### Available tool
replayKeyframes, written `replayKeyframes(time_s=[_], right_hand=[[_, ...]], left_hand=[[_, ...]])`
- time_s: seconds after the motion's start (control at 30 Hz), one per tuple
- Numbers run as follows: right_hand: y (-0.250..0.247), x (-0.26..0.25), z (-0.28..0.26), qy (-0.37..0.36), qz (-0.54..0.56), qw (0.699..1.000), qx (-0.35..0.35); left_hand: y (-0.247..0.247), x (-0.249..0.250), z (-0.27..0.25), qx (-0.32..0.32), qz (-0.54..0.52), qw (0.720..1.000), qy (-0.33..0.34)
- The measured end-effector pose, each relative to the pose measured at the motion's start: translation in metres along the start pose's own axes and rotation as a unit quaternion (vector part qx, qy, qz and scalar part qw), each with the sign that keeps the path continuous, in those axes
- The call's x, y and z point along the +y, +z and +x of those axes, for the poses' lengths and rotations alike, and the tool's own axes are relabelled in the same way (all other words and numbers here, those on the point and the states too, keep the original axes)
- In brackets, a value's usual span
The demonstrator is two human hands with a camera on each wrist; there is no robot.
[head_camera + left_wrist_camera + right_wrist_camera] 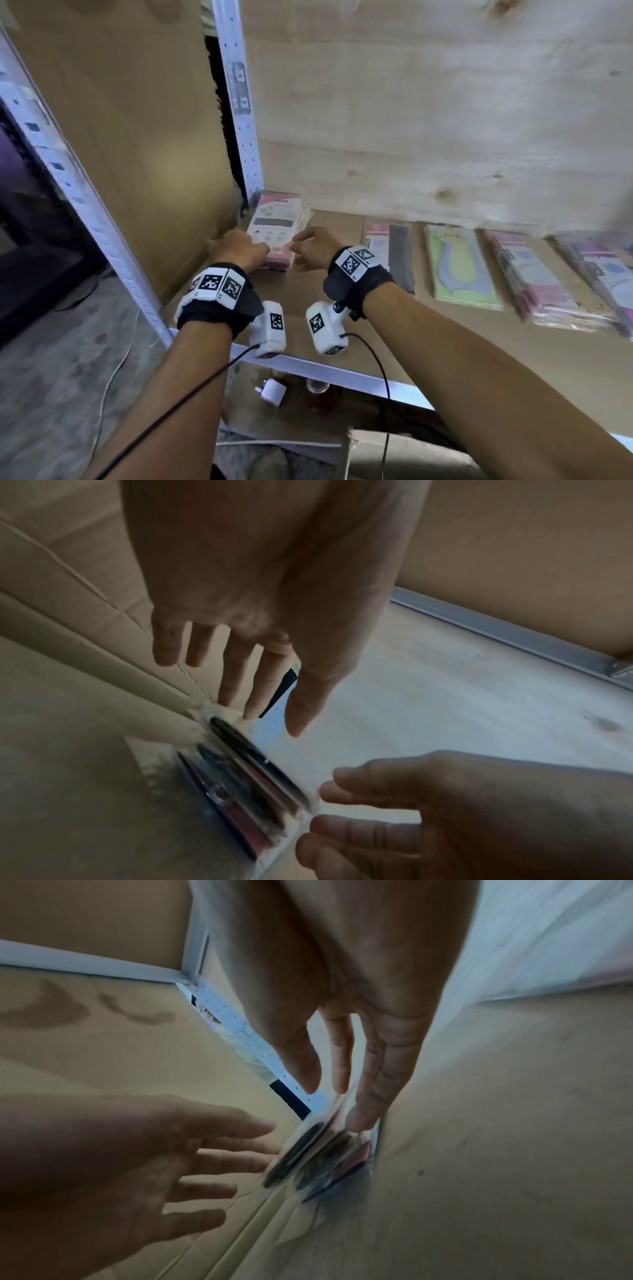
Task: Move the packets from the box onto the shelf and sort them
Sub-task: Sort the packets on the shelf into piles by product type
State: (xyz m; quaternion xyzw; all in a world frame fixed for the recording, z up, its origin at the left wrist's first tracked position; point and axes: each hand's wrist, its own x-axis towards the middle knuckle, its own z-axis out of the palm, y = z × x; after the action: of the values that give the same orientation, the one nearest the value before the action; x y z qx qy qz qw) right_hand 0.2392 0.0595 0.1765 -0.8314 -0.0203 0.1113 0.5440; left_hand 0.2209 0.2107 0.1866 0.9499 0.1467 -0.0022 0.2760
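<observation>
A stack of pink and white packets point(278, 228) lies in the shelf's far left corner, against the white upright post. My left hand point(251, 246) is at the stack's near left corner and my right hand point(303, 244) at its near right corner. Seen from the left wrist, the left hand point(270, 721) has straight, spread fingers just above the stack point(240, 783). Seen from the right wrist, the right hand point(337, 1104) has straight fingers, with one fingertip on the top packet point(318, 1158). Neither hand grips anything.
Further right on the brown shelf board point(342, 308) lie a pink and dark packet point(388, 253), a green packet point(459, 267), a pink stack point(534, 277) and a purple packet point(603, 270). A cardboard panel point(137, 137) closes the left side. A white plug point(272, 390) and a glass point(318, 387) sit below.
</observation>
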Motion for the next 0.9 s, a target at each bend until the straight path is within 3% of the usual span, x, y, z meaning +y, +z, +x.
replayKeyframes(time_s=[0.3,0.5,0.7,0.8,0.9], right_hand=[[-0.014,0.016,-0.018,0.015,0.089,0.996,0.024],[-0.061,0.016,-0.051,0.035,0.239,0.97,0.039],[-0.118,0.004,-0.089,0.043,0.322,0.945,0.024],[-0.153,0.007,-0.11,0.032,0.382,0.923,0.042],[-0.187,0.016,-0.126,0.014,0.421,0.906,0.049]], left_hand=[[-0.005,0.0,-0.007,0.03,-0.029,0.999,0.001],[0.004,0.014,-0.017,-0.032,-0.027,0.993,0.108],[0.004,0.056,-0.038,0.103,0.047,0.966,0.232],[0.005,0.088,-0.054,0.147,-0.012,0.943,0.297],[0.008,0.114,-0.071,0.139,-0.102,0.926,0.337]])
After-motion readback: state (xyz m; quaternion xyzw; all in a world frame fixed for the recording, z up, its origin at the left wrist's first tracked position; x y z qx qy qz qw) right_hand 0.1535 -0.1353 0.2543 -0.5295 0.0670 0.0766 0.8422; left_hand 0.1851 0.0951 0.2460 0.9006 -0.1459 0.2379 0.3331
